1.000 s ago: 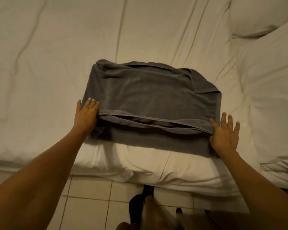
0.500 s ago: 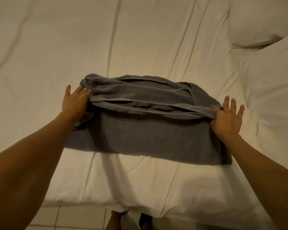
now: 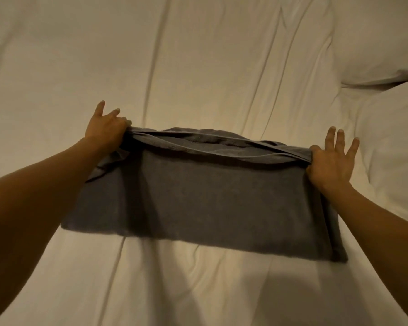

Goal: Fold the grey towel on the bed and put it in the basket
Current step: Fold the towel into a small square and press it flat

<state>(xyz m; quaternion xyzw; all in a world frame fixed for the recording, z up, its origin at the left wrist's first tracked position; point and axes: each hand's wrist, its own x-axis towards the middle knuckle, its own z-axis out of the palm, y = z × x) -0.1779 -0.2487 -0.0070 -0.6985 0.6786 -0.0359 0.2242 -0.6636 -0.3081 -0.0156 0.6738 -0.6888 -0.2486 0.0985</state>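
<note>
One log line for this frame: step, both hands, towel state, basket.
step: folding | left hand: pinching towel corner | right hand: pinching other corner | towel: edge laid far side, on bed | basket: not in view

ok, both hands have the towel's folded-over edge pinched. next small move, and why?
Probably lower that edge onto the far side and let go. The left hand and right hand each pinch an end of the grey towel, whose doubled edge sags between them above the white bed sheet, so the fold isn't laid flat yet.

Two bare forearms are seen, with no sleeves reaching the wrists. Nothing is worn on the left hand (image 3: 104,130) or the right hand (image 3: 331,163): both are uncovered.
</note>
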